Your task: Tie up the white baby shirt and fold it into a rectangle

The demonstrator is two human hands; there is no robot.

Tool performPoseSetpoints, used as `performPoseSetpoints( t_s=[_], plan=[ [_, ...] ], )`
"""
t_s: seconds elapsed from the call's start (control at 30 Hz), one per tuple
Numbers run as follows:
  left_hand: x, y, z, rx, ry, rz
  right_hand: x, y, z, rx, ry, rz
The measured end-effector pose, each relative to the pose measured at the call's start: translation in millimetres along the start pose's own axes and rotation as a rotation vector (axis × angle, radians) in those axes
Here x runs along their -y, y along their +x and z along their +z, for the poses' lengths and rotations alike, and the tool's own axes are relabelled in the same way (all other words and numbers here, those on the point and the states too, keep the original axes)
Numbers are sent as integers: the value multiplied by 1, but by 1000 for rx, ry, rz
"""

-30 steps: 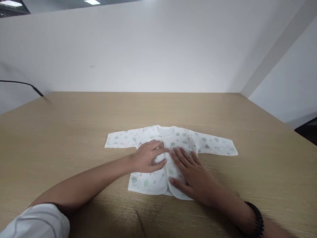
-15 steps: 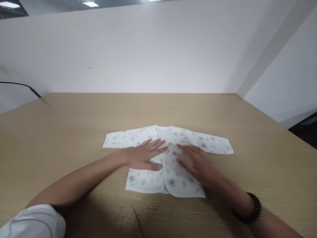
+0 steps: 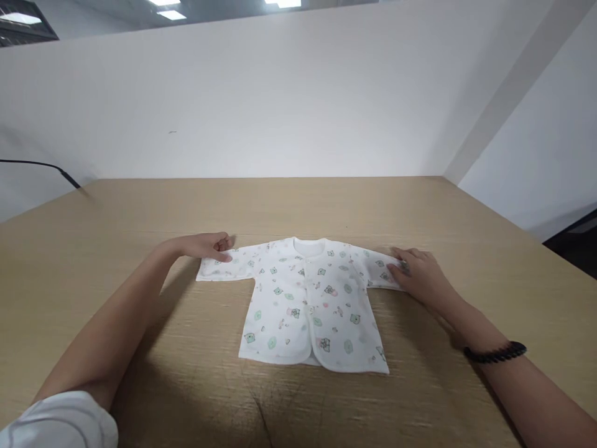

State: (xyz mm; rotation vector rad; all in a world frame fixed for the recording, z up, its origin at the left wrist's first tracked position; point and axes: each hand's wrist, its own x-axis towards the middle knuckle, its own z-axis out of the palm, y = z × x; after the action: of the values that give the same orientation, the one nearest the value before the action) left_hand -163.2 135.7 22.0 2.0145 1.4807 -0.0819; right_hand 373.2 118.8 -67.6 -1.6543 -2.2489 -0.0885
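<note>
A white baby shirt (image 3: 305, 305) with a green and pink animal print lies flat and front up, its sleeves spread out to both sides. At the sleeve on the left is my left hand (image 3: 205, 245), its fingers curled in at the upper edge and the thumb resting on the cloth. My right hand (image 3: 417, 274) is closed over the outer part of the other sleeve, thumb and fingers pinching the cloth. That sleeve's cuff is hidden under the hand.
The shirt rests on a wood-grain table (image 3: 298, 208). White panels (image 3: 298, 106) stand along the back and the sides. A black cable (image 3: 46, 165) comes in at the left, and a dark object (image 3: 576, 239) sits at the right edge.
Both hands have left the shirt's front and moved outward to the sleeves. The left fingers were spread flat and are now curled. The shirt has hardly shifted.
</note>
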Motion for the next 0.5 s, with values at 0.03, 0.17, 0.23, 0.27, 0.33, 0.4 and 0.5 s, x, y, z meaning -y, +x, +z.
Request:
performPoseSetpoints(
  t_s=[0.03, 0.17, 0.23, 0.27, 0.33, 0.4, 0.5],
  plan=[
    [4, 0, -1, 36, -9, -16, -1, 1, 0, 15, 4, 4],
    [5, -2, -4, 125, -18, -41, -1, 4, -10, 30, 97, 0],
    [2, -6, -7, 152, -93, -12, 2, 4, -19, 16, 167, 0],
    [2, -9, -9, 144, -128, 8, 3, 3, -25, 16, 210, 20],
    [3, -14, -12, 93, -167, 40, 6, 1, -36, 37, 314, 89],
    [6, -18, -15, 51, -197, 69, 6, -2, -45, 56, 409, 131],
    [10, -21, -17, 77, -248, 115, 1, -5, -57, 74, 526, 63]
  ],
)
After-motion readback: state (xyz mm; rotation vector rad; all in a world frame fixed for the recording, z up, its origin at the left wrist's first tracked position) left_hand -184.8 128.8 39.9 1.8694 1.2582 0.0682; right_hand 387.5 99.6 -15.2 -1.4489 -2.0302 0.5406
